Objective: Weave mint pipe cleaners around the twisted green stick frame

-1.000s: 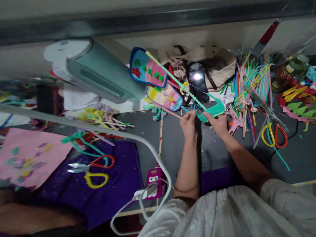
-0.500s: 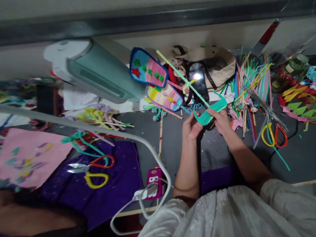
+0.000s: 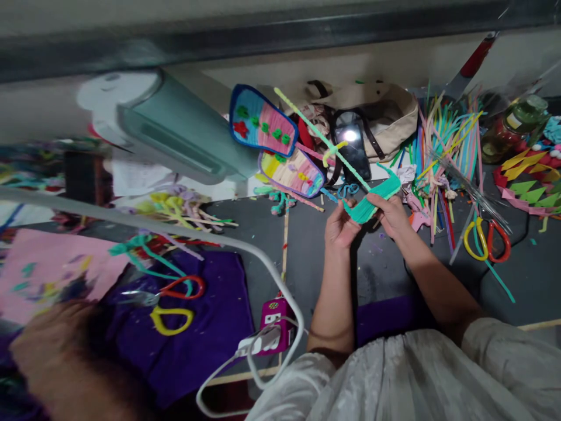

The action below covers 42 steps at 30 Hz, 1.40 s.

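Note:
Both my hands hold a flat teal piece woven from pipe cleaners (image 3: 373,202) above the dark floor. My left hand (image 3: 340,225) grips its lower left end, and my right hand (image 3: 391,215) pinches its middle from the right. A long light-green pipe cleaner (image 3: 319,137) sticks out of the piece up and to the left, with a short yellow one (image 3: 333,151) twisted across it. Just beyond lie two colourful woven wing shapes (image 3: 274,143).
A pile of loose pipe cleaners (image 3: 442,143) lies right of my hands, with red-and-yellow scissors (image 3: 486,240) and a pink glue gun (image 3: 416,217). A beige bag (image 3: 372,117) and phone (image 3: 350,149) sit behind. Another person's hand (image 3: 56,356) reaches over purple cloth (image 3: 184,333) at lower left, near scissors (image 3: 170,301).
I lifted and tilted the teal piece, so the long green stem swung right. My left hand shifted to its lower end. Another person's hand came into view at lower left.

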{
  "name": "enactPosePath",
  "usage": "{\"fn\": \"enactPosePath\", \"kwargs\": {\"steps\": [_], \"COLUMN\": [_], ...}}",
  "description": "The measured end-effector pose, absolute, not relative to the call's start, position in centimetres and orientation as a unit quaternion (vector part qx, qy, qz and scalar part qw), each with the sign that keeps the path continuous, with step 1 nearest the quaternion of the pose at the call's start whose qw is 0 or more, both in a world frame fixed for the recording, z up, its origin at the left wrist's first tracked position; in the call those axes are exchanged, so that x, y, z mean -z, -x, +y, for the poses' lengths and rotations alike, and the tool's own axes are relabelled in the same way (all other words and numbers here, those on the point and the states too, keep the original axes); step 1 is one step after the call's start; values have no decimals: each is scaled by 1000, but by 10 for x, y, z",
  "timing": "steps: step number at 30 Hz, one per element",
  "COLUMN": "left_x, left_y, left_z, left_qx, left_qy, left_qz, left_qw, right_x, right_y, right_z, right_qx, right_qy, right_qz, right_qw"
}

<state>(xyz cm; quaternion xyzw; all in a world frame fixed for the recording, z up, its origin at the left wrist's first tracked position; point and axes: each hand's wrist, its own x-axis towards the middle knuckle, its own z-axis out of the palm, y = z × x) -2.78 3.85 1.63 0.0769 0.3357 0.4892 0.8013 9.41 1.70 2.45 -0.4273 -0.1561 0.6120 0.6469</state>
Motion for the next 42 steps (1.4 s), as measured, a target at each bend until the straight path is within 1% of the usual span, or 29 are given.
{"fn": "enactPosePath", "kwargs": {"steps": [10,18,22,25,28,31,36,42], "left_x": [-24,-9,-4,-3,-2,1,1,-4], "left_y": [26,30,28,24,21,21,21,16], "left_z": [38,41,42,40,38,40,43,43], "left_qx": [-489,-490,-496,-486,-497,-506,-519,-563], "left_qy": [-58,-103,-136,-199,-253,-254,-243,-234], "left_qz": [341,356,365,354,365,383,394,404], "left_qw": [801,789,776,774,746,730,718,681], "right_x": [-27,-22,-19,-20,-22,-22,-19,-17], "right_y": [-95,-94,-95,-96,-98,-102,-112,-113], "right_z": [17,17,19,19,19,20,25,27], "right_qx": [-610,-615,-593,-572,-556,-531,-468,-470], "right_qy": [435,434,449,474,492,508,517,508], "right_qz": [-157,-157,-148,-150,-169,-185,-174,-150], "right_qw": [643,639,651,652,648,652,696,706]}}
